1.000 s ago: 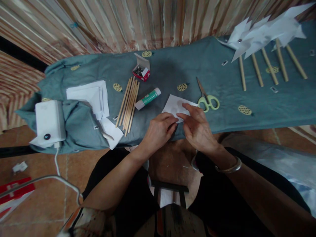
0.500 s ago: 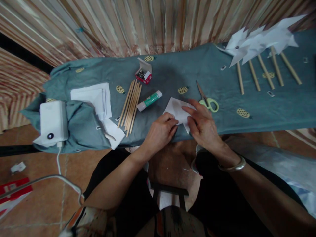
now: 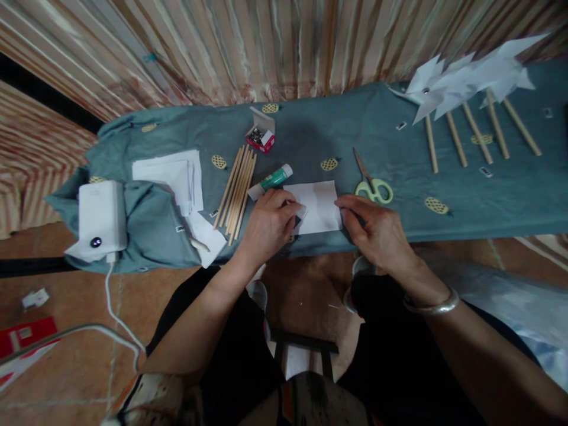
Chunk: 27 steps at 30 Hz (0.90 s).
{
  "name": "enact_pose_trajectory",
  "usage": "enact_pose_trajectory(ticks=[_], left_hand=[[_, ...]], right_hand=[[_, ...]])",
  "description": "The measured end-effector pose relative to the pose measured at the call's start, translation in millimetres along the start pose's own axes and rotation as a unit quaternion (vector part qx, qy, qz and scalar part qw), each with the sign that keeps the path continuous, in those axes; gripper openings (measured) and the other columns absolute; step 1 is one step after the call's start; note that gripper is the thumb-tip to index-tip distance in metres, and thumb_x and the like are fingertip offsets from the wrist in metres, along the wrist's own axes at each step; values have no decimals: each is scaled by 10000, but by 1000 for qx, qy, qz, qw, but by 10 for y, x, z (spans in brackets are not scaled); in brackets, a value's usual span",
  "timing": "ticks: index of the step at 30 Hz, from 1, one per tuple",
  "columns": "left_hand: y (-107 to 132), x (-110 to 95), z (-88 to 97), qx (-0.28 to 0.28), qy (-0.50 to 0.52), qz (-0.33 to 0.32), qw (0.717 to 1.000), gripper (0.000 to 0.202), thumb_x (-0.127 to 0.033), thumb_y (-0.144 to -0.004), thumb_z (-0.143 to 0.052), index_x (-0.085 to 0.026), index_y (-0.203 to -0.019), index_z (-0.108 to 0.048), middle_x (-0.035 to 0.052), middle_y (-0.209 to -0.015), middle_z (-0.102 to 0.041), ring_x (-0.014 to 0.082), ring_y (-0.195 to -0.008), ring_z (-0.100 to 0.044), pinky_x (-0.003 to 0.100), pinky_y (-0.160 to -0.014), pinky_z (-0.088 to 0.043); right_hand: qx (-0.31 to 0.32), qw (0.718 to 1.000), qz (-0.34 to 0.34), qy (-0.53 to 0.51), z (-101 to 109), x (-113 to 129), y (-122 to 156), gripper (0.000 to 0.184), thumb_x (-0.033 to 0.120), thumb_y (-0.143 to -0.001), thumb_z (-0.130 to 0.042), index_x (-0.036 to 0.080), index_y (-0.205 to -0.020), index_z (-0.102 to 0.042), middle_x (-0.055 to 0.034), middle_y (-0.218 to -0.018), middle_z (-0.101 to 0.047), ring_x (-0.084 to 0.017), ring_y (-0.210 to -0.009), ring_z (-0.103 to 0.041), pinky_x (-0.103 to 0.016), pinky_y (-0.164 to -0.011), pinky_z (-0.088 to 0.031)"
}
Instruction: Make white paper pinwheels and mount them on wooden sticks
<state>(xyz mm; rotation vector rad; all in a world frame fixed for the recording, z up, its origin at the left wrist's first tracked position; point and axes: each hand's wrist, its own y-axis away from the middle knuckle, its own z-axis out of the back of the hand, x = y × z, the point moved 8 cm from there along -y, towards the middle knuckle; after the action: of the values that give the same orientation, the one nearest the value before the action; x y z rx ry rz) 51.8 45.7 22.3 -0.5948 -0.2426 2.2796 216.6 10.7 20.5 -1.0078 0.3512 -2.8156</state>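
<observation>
A white sheet of paper [image 3: 318,204] lies over the cloth in front of me, its left side turned up near my thumb. My left hand [image 3: 271,222] pinches the paper at that side. At the opposite edge, my right hand [image 3: 377,228] grips the paper between thumb and fingers. Just beyond my left hand is a green and white glue stick [image 3: 276,177], partly hidden by it. Scissors with pale green handles [image 3: 375,188] lie past my right hand, blades slightly apart.
Left of the glue stick lies a bundle of wooden sticks [image 3: 237,192], with an open red box of small metal pieces [image 3: 261,139] behind. White paper sheets [image 3: 166,171] and a white device with a cable [image 3: 102,216] are farther left. Paper pinwheels on sticks [image 3: 465,83] lie far right.
The paper has turned from a slanted, folded shape to a squarer rectangle. My hands have moved apart, the left one leftward and the right one rightward, to opposite sides of it.
</observation>
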Motion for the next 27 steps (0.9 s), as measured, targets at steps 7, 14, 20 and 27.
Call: enact_pose_trajectory(ticks=[7,14,20,27], left_hand=[[33,-330,-188,59,-8,-45,997,222,-328,-906,-572,-160,-1025,-654,91,-1028,-652,235,-959,-556,370,-784,-436],[27,-401,-210,63,-44,-63,995,221,-223,-957,-464,-145,-910,-665,78,-868,-661,202,-842,-581,341,-728,-438],[108,-390,-169,47,-28,-51,997,196,-198,-944,-467,-128,-919,-648,83,-903,-660,194,-848,-611,320,-761,-494],[172,-400,-149,46,28,-41,998,187,-208,-936,-479,-133,-931,-651,83,-914,-667,190,-868,-628,314,-755,-516]], right_hand=[[-6,1000,14,-3,-31,-14,26,263,173,-879,-475,211,-1021,-693,-87,-1095,-723,-243,-1039,-682,-423,-937,-537],[1,1000,23,-10,-11,-23,47,303,141,-860,-466,224,-1039,-697,-80,-1133,-711,-259,-1078,-662,-479,-980,-508],[29,998,37,-39,38,-17,82,325,101,-801,-490,233,-1003,-707,-80,-1207,-684,-268,-1145,-628,-504,-1012,-480],[71,989,8,-133,-77,2,124,169,193,-802,-635,254,-941,-710,-55,-1176,-697,-249,-1117,-643,-472,-1001,-491]])
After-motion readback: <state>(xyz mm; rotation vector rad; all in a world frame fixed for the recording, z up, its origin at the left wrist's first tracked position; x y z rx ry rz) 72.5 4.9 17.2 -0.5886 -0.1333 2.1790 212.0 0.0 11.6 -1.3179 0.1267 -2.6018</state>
